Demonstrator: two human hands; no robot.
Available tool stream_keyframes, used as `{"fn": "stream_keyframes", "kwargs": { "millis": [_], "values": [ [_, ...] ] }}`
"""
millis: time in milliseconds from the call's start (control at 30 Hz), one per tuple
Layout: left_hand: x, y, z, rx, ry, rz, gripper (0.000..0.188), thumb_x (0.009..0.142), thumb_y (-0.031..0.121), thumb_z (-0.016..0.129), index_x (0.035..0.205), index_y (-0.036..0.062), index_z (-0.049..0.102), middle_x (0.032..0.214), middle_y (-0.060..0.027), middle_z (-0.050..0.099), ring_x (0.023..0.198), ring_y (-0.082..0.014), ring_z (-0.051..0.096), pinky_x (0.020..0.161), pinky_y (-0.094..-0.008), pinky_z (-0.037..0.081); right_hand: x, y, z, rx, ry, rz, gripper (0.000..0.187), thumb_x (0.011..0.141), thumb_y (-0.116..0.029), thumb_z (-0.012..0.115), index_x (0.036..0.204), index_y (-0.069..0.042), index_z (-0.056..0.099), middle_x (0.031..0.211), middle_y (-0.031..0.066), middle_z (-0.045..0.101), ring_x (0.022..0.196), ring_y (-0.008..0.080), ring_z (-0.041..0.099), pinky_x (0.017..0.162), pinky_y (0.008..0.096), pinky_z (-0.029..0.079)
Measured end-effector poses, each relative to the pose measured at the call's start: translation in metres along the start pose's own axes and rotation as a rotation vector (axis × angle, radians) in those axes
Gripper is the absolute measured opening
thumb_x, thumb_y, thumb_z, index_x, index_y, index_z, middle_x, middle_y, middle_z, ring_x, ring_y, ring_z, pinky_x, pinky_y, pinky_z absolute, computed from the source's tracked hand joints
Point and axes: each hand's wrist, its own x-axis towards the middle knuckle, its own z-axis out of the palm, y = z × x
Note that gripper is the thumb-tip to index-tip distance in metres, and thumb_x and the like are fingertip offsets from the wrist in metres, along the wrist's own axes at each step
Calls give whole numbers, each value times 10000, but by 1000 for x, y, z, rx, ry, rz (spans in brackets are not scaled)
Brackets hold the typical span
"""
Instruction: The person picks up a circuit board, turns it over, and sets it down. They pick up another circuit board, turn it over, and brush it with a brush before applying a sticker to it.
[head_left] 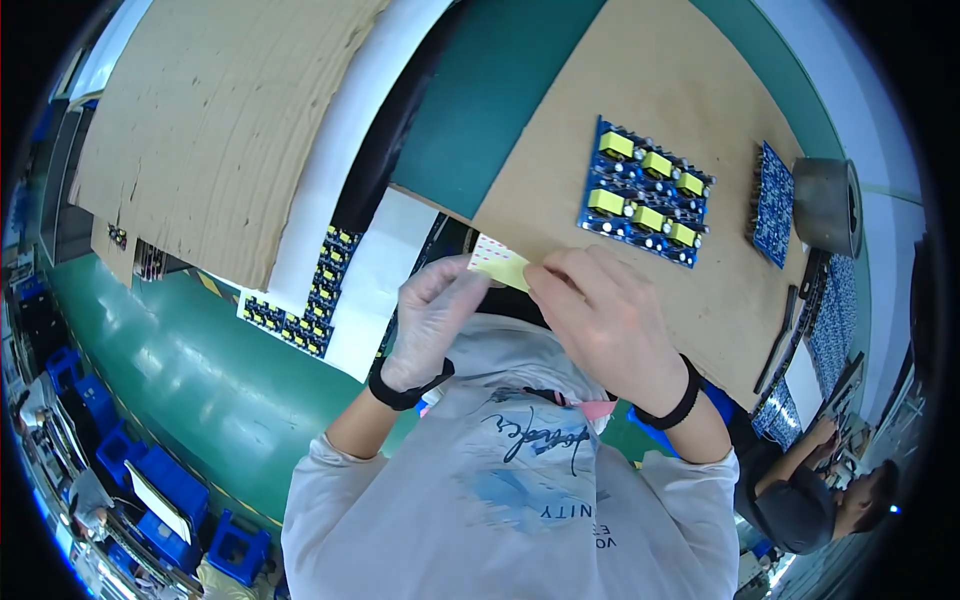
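A small pale-yellow sticker sheet (503, 262) with rows of tiny red marks is pinched between my two hands, above the table's near edge. My left hand (435, 312), in a thin whitish glove, is closed on the sheet's left side. The bare right hand (606, 315) grips its right end with the fingertips. Just beyond my right hand, a blue circuit board panel (648, 205) with several yellow block components lies flat on brown cardboard (560, 160). Farther right, a second blue board (772, 207) stands tilted near a grey metal cylinder (828, 207).
At left, a large cardboard sheet (220, 130) lies near white paper (375, 270) and more boards with yellow parts (328, 285). A black bar-shaped tool (775, 340) lies at the right edge. Blue stools (238, 548) stand lower left; a co-worker (810, 500) sits lower right.
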Motion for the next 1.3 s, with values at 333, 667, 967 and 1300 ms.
{"fn": "stream_keyframes", "kwargs": {
  "millis": [333, 667, 967, 1300],
  "values": [
    [4, 4, 4, 75, -79, 245, 180, 848, 9, 566, 1019, -8, 619, 933, -79, 634, 830, -112, 585, 712, -232, 465, 29, -12, 20, 29, 32, -65, 181, 660, -15, 681, 834, -16, 632, 803, 79, 563, 665, 219, 575, 555, 312, 465],
    [11, 11, -7, 290, -121, 301, 179, 814, -1, 573, 987, -5, 619, 895, -102, 645, 789, -171, 615, 695, -270, 475, 40, -9, 19, 99, -51, -63, 159, 665, -24, 690, 814, -1, 640, 797, 88, 578, 687, 226, 591, 564, 303, 475],
    [13, 19, -7, 411, -104, 451, 181, 777, -10, 597, 957, 2, 617, 876, -119, 647, 799, -238, 626, 704, -297, 483, 46, -9, 17, 104, -70, -75, 148, 656, -17, 694, 791, -3, 634, 783, 85, 582, 663, 225, 590, 561, 307, 484],
    [10, 17, -10, 455, -63, 427, 161, 807, 5, 586, 965, 4, 617, 920, -112, 646, 836, -202, 619, 727, -286, 475, 37, 1, -19, 42, 160, 78, 131, 652, 7, 669, 773, -19, 628, 748, 74, 581, 610, 216, 580, 533, 294, 475]
  ]
}}
